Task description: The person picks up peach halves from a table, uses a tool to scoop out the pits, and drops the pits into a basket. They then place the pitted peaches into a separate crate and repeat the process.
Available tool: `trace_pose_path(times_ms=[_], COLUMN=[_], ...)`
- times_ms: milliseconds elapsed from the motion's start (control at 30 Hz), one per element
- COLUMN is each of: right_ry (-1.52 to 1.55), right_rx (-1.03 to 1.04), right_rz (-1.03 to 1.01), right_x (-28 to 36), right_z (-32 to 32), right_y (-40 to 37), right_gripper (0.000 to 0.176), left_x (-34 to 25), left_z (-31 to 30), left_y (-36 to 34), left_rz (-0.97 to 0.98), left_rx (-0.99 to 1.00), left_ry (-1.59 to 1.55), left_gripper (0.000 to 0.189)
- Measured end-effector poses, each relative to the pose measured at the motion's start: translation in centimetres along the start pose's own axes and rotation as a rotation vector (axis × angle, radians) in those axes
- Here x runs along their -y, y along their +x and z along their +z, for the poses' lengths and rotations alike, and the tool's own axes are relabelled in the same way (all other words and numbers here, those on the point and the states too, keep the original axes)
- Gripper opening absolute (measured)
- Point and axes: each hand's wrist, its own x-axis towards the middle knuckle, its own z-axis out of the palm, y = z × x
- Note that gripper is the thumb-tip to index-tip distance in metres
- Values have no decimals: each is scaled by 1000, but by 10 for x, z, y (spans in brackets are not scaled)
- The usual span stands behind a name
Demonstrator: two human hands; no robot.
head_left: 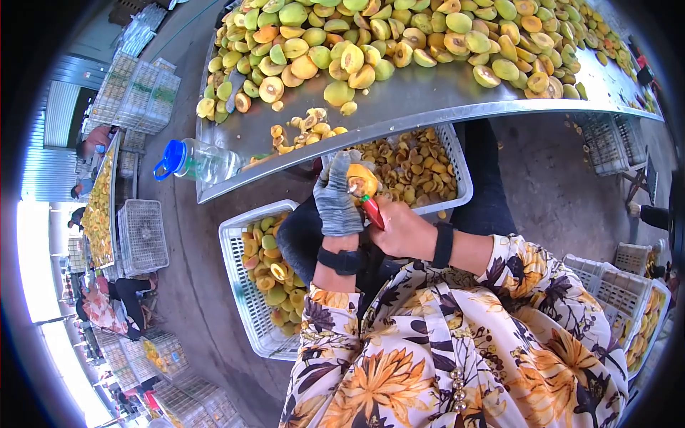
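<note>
My left hand [337,201], in a grey knitted glove, is closed around a yellow peach [362,178], whose cut side with the brownish middle faces my right hand. My bare right hand [405,230] grips a small knife [372,212] with a red and green handle. Its tip end is at the peach, and the blade is mostly hidden. Just beyond my hands, a white crate [462,178] under the table edge holds many yellow-brown peach pieces. Another white crate [239,285], left of my knee, contains yellow-green peach halves.
A metal table [399,103] carries a big heap of halved peaches [357,57], with small trimmed pieces [307,132] near its raised edge. A clear bottle with a blue lid [207,160] lies at the left corner. Stacked crates [139,93] and other people [114,307] are farther left.
</note>
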Motion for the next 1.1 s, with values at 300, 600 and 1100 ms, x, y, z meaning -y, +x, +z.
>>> trace_pose_path(times_ms=[300, 600, 1100], right_ry=[-534, -169, -252], right_rx=[-259, -35, -274], right_rz=[-454, -212, -196], right_x=[16, 6, -3], right_z=[-46, -41, -15], right_y=[1, 21, 9], right_gripper=[32, 47, 51], left_x=[-32, -30, -1], left_z=[-32, -9, -22], left_y=[16, 5, -6], left_rz=[-301, -344, -186], left_rx=[42, 262, -97], left_ry=[-75, 359, -136], left_gripper=[48, 82, 59])
